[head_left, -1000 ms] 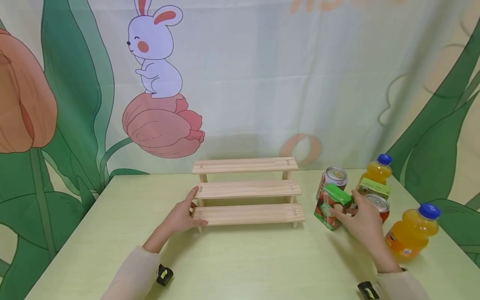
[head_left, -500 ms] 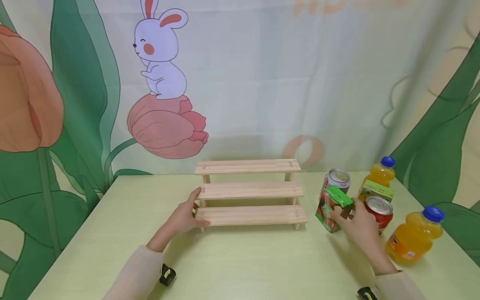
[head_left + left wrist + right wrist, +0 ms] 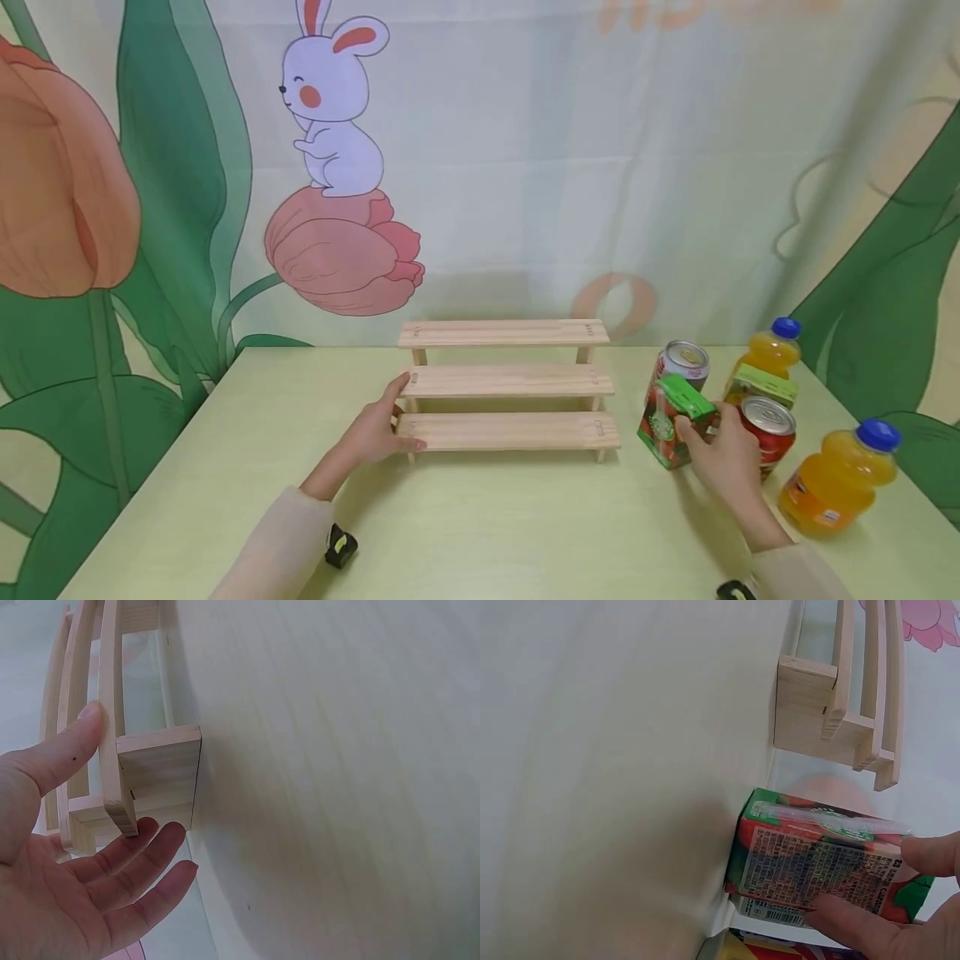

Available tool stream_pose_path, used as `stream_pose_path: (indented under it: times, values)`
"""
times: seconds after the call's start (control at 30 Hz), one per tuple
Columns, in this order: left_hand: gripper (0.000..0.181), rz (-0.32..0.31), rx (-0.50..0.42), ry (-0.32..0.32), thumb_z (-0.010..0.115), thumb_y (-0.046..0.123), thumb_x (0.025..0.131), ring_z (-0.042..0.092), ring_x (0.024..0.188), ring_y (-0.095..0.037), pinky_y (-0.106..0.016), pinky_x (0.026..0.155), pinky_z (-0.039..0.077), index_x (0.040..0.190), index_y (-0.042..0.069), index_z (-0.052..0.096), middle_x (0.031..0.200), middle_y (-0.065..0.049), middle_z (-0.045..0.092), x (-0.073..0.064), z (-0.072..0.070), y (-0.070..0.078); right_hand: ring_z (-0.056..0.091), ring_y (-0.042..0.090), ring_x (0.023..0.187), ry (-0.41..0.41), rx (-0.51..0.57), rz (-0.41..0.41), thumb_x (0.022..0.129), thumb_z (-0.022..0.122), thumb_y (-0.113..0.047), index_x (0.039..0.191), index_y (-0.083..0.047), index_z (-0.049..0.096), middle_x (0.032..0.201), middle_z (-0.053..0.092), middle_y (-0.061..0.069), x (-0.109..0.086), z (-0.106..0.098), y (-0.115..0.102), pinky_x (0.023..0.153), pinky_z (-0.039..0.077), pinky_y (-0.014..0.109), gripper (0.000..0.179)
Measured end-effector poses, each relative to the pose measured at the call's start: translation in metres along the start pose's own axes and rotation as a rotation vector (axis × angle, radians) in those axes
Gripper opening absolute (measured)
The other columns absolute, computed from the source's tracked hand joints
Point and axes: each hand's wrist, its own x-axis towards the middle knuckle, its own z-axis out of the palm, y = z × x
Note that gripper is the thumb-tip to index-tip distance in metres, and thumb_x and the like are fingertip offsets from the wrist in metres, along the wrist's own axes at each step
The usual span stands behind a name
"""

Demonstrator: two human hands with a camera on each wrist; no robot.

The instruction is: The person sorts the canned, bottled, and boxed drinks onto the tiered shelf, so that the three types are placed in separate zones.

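Observation:
A three-tier wooden display rack (image 3: 510, 430) stands on the table near the back wall. My left hand (image 3: 377, 427) holds its left end; in the left wrist view the thumb lies against the shelf boards and the fingers curve around the end of the lowest one. At the right, my right hand (image 3: 726, 454) pinches a red and green juice box (image 3: 817, 862) between thumb and fingers. The box has a straw (image 3: 832, 817) on its side and stands at the table surface. Part of its right side is hidden by the hand in the head view.
Around the right hand stand a silver-topped can (image 3: 686, 360), a red can (image 3: 768, 429), a light green carton (image 3: 763, 383) and two orange drink bottles, one behind (image 3: 774, 350) and one nearer (image 3: 838, 483). A printed cloth (image 3: 510, 167) hangs behind the table (image 3: 510, 525).
The head view has shifted, so everything sits slightly farther right. My right fingers have come in closer against the juice box. The left hand stays on the rack.

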Motion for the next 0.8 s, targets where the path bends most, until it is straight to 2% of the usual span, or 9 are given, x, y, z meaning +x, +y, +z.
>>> stream_pose_path:
  times: [0.2,0.37,0.47,0.8]
  values:
    - [0.101,-0.007,0.010,0.009,0.082,0.014,0.066,0.055,0.071,-0.020,-0.032,0.062,0.046,0.143,0.003,0.018,0.089,-0.015,0.059,0.001,0.001,0.001,0.055,0.045,0.094,0.011,0.054,-0.034,0.091,0.056,-0.021,0.120,0.014,0.039,0.109,0.051,0.035,-0.001,-0.004,-0.003,0.078,0.044,0.051,0.049]
    - [0.101,-0.007,0.013,0.008,0.082,0.015,0.066,0.054,0.071,-0.019,-0.030,0.060,0.045,0.143,0.002,0.017,0.088,-0.015,0.058,0.000,0.001,0.000,0.052,0.044,0.095,0.003,0.059,-0.074,0.091,0.057,-0.019,0.120,0.016,0.038,0.108,0.050,0.035,0.000,-0.010,-0.005,0.079,0.043,0.052,0.049]
    - [0.101,-0.008,0.015,0.005,0.082,0.014,0.067,0.053,0.071,-0.019,-0.030,0.060,0.044,0.143,0.002,0.017,0.089,-0.015,0.058,-0.001,0.001,0.000,0.051,0.045,0.096,-0.023,0.052,-0.094,0.091,0.056,-0.020,0.122,0.016,0.036,0.109,0.049,0.036,0.001,-0.014,-0.006,0.080,0.043,0.052,0.052]
    - [0.101,-0.016,0.023,0.001,0.081,0.015,0.067,0.053,0.072,-0.020,-0.031,0.062,0.044,0.143,0.003,0.016,0.093,-0.016,0.059,0.000,0.002,0.001,0.049,0.048,0.105,-0.091,0.158,-0.095,0.092,0.053,-0.026,0.127,0.013,0.032,0.119,0.045,0.035,0.006,-0.025,-0.017,0.083,0.042,0.050,0.056]
